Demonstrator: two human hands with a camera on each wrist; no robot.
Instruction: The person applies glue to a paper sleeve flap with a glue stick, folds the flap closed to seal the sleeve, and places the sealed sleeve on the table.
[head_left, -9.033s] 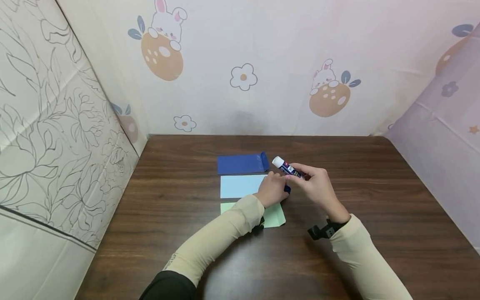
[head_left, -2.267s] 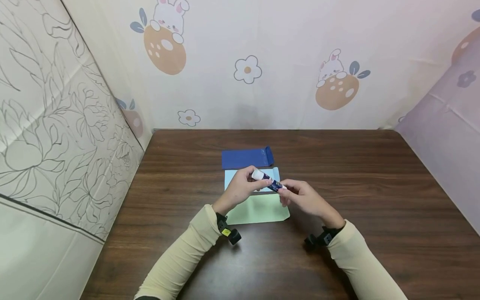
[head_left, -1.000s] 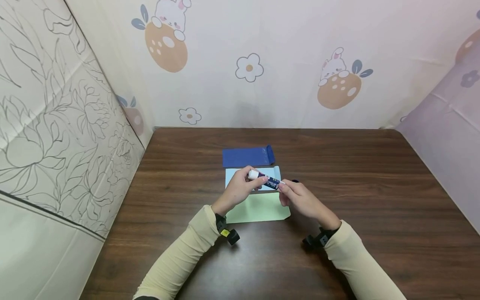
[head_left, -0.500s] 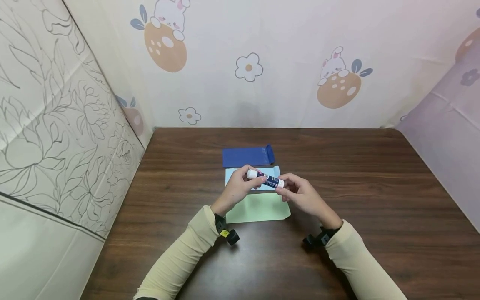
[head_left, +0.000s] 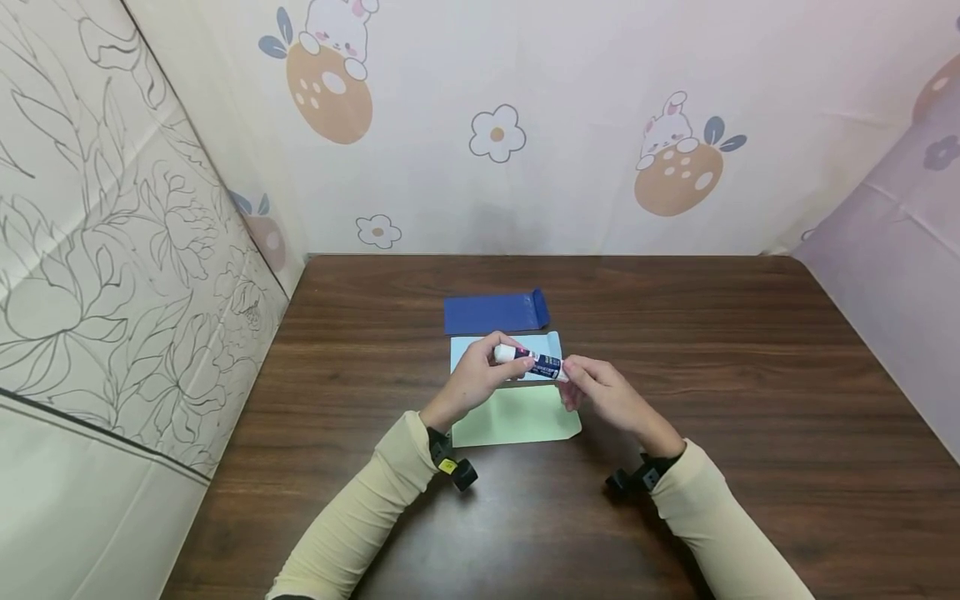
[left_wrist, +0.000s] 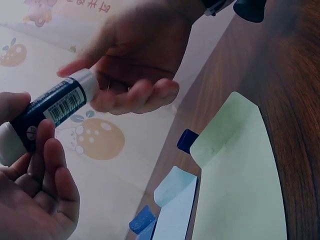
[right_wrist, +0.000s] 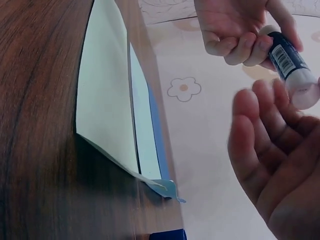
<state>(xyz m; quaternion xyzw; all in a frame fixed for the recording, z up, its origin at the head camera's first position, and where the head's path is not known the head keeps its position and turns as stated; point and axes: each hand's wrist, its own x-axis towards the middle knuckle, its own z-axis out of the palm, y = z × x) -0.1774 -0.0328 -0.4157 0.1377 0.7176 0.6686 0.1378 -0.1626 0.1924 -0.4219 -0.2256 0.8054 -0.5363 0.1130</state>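
Note:
My left hand pinches a glue stick with a dark blue label and white ends, held tilted above the envelopes. At the stick's other white end, my right hand pinches with thumb and forefinger; its remaining fingers curl loosely below, as the right wrist view shows. The barcode on the glue stick faces the left wrist camera. Beneath the hands lies a light blue envelope, partly covered by the left hand. Nearer me is a pale green envelope, and farther off a dark blue envelope.
The envelopes lie in a column on a brown wooden table, flaps toward the right. A small dark blue cylinder stands beyond the green flap in the left wrist view. Patterned sheets enclose the table at the back and sides.
Nine seconds ago the right hand alone held the glue stick while the left was over the light blue envelope. Since then the left has taken hold too; right fingers loosened, then closed on its end again.

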